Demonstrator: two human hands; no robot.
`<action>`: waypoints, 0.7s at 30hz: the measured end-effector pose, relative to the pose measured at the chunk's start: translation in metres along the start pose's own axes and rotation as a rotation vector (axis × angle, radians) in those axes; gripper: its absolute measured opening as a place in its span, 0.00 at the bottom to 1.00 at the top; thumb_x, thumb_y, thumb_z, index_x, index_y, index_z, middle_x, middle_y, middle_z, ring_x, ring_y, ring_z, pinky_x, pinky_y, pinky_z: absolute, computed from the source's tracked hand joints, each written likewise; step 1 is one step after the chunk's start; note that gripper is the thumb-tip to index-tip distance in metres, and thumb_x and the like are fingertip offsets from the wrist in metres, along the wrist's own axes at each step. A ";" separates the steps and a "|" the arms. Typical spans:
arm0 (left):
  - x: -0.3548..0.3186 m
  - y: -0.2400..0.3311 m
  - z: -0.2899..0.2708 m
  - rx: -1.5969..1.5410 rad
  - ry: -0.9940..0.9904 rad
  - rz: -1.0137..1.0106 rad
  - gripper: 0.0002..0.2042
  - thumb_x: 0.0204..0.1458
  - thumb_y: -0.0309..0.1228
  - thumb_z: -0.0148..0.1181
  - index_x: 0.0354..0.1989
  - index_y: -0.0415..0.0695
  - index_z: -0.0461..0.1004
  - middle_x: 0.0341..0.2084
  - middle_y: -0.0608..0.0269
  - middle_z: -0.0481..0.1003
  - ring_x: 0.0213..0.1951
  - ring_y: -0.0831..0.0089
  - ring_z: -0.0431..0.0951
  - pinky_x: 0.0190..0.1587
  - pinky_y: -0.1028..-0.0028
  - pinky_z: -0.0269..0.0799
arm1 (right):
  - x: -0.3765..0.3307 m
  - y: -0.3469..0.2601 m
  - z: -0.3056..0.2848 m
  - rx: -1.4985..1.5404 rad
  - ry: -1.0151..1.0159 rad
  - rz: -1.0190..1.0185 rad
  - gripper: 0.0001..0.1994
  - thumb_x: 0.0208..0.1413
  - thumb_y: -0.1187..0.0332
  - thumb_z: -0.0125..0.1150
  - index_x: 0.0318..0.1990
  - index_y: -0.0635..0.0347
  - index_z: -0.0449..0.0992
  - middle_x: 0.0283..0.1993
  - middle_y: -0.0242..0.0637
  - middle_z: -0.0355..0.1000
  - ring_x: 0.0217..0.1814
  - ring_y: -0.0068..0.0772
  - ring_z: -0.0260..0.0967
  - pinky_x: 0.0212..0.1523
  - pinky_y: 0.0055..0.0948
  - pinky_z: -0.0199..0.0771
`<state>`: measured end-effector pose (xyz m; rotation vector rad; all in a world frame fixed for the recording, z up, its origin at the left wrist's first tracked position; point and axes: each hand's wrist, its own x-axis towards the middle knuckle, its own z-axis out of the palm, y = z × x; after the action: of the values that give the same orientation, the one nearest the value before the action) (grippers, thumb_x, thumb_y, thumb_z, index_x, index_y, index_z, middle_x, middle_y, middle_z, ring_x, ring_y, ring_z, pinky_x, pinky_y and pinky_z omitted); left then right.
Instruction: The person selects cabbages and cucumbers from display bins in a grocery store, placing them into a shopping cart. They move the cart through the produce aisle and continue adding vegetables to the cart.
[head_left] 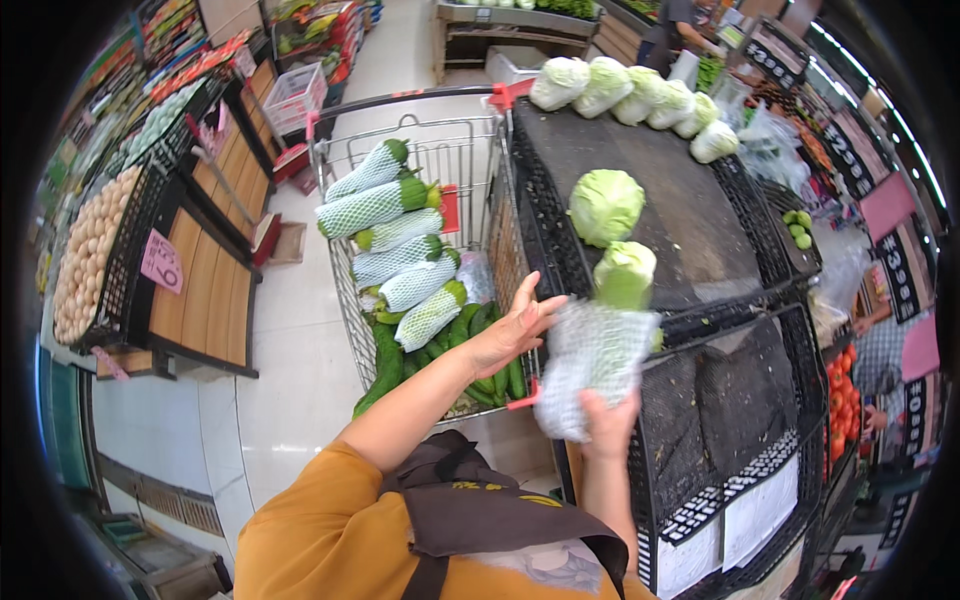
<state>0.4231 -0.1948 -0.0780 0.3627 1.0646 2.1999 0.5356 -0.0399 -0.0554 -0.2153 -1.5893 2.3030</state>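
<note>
My right hand [608, 420] is closed on a white foam net sleeve [590, 370], which is smeared by motion. What is inside the sleeve I cannot make out. My left hand [508, 332] is beside it, fingers spread and holding nothing, above the cart's near right corner. Just beyond the sleeve is a pale green cabbage [626, 264], with a rounder cabbage [607, 207] behind it on the black display shelf [690, 240]. In the wire shopping cart [505, 215], several net-wrapped green gourds [385, 205] lie in a stack over bare green cucumbers [480, 325].
Several cabbages [605, 88] line the shelf's far edge. A lower black crate [720, 390] stands at the right, with tomatoes [843, 395] beyond. Eggs [95, 255] fill a stand at the left. A white basket [296, 98] is on the floor. Another person [680, 30] stands at the back.
</note>
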 end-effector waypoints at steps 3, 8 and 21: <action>-0.018 -0.005 -0.067 0.706 0.378 0.108 0.40 0.45 0.48 0.59 0.62 0.47 0.43 0.59 0.50 0.52 0.61 0.54 0.51 0.60 0.58 0.48 | 0.067 -0.024 -0.035 -0.117 0.159 -0.167 0.33 0.41 0.77 0.61 0.58 0.67 0.54 0.54 0.42 0.60 0.53 0.34 0.61 0.54 0.32 0.62; -0.034 0.059 -0.200 1.753 0.880 0.331 0.34 0.35 0.34 0.65 0.54 0.43 0.57 0.55 0.47 0.56 0.59 0.53 0.54 0.58 0.53 0.50 | 0.224 -0.050 -0.107 -0.741 0.400 -0.476 0.30 0.44 0.71 0.64 0.55 0.67 0.59 0.50 0.40 0.65 0.49 0.32 0.63 0.49 0.30 0.63; 0.007 0.181 -0.316 2.246 0.610 -0.434 0.43 0.19 0.34 0.73 0.51 0.44 0.57 0.44 0.56 0.61 0.51 0.57 0.61 0.49 0.55 0.64 | 0.311 0.030 -0.145 -1.639 0.226 0.003 0.42 0.36 0.55 0.64 0.60 0.58 0.53 0.52 0.52 0.63 0.55 0.52 0.60 0.55 0.41 0.59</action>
<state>0.1799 -0.4599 -0.1372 0.2188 3.0315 -0.1912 0.2843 0.1881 -0.1162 -0.7481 -2.7909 0.3906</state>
